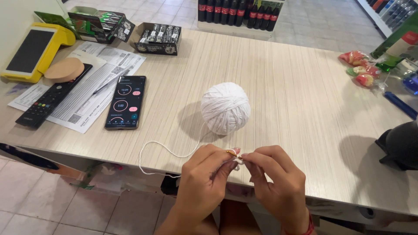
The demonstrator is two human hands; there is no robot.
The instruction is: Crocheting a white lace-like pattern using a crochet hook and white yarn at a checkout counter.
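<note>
So my ball of white yarn point(225, 108) is sitting on the pale wood-grain counter point(296, 87), round and tightly wound, pretty much dead centre and just beyond my hands. A single strand point(150, 150) comes off its lower left side, loops out over the near edge of the counter and curves back up toward my fingers. The crochet hook point(233, 152) is a thin golden-orange thing, only a short bit of it showing, lying roughly level just in front of the ball.
</note>
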